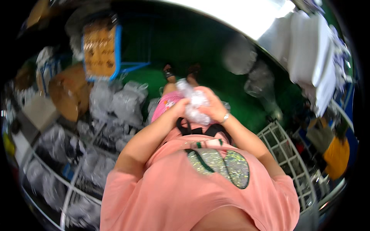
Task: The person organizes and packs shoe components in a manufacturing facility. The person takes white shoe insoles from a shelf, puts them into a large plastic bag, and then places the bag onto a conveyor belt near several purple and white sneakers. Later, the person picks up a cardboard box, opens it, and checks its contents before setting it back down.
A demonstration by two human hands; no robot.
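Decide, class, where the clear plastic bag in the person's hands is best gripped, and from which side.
Grip the clear plastic bag at its crumpled middle, from both sides at once. It looks soft, shapeless and bulging, with no handle or stiff edge showing, so probably only a squeeze between two palms steadies it. That is how the left hand and right hand meet it now, the top poking out above them.
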